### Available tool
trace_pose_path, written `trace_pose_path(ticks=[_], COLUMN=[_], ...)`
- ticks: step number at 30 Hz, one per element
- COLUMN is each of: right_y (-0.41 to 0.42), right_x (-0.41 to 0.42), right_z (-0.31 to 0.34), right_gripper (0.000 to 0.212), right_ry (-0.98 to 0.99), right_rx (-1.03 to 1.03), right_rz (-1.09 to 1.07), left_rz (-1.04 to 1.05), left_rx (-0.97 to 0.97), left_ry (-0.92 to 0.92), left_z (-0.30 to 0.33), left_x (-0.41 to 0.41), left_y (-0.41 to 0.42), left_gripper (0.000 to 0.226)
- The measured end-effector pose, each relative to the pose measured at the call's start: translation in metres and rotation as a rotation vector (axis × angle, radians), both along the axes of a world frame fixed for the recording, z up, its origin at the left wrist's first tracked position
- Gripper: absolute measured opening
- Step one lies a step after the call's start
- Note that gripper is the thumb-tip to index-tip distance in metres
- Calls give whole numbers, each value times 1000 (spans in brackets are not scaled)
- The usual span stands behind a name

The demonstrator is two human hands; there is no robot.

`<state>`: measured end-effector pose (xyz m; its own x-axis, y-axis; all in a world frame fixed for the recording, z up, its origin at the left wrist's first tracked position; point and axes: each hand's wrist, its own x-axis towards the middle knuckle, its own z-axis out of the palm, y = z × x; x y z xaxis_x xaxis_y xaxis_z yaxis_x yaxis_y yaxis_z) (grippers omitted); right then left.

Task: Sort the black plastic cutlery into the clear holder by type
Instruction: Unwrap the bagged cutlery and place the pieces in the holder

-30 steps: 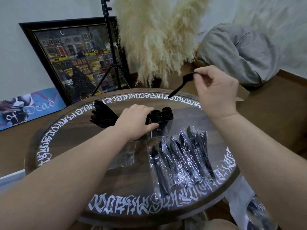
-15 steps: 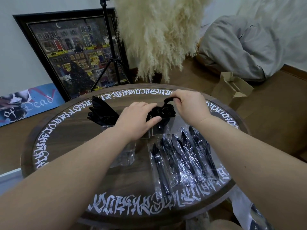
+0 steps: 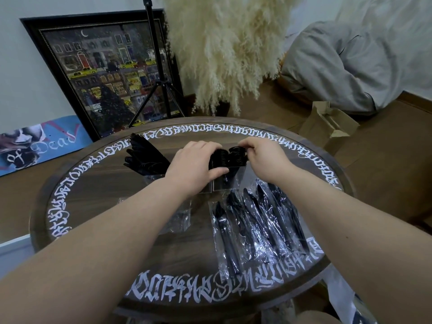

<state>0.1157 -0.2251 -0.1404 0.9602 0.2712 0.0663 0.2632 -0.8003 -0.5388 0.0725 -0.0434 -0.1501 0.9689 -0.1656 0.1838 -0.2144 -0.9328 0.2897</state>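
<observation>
A clear holder (image 3: 221,187) stands near the middle of the round table (image 3: 98,190). Black spoons (image 3: 228,157) stand bunched in its right compartment, bowls up. Black forks (image 3: 146,157) fan out of the left side. My left hand (image 3: 194,167) grips the holder's front, thumb against the spoons. My right hand (image 3: 263,157) rests on the spoon bowls from the right, fingertips pinched on them. Several black knives in clear wrappers (image 3: 254,220) lie in a row in front of the holder, to the right.
An empty clear wrapper (image 3: 177,218) lies on the table under my left forearm. Beyond the table stand pampas grass (image 3: 226,54), a tripod (image 3: 159,73), a framed picture (image 3: 102,73) and a cardboard box (image 3: 329,125). More wrapped cutlery (image 3: 355,312) sits low at the right.
My right hand brought a black spoon down from above the table into the holder's spoon bunch and now rests on it. My left hand stayed on the holder.
</observation>
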Motion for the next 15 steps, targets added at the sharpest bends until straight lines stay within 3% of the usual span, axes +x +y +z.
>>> trace_pose_path(ticks=[11,15], right_y=[-11,-17], right_x=[-24,-51], right_z=[3,7], right_gripper=[50,46], right_ry=[-59,-139], right_rx=[59,153], right_rz=[-21,-53], left_rz=[33,28], left_rx=[30,14], left_ry=[-39,-93], left_z=[5,12], left_x=[-12,-35], left_y=[2,4], left_gripper=[71,65])
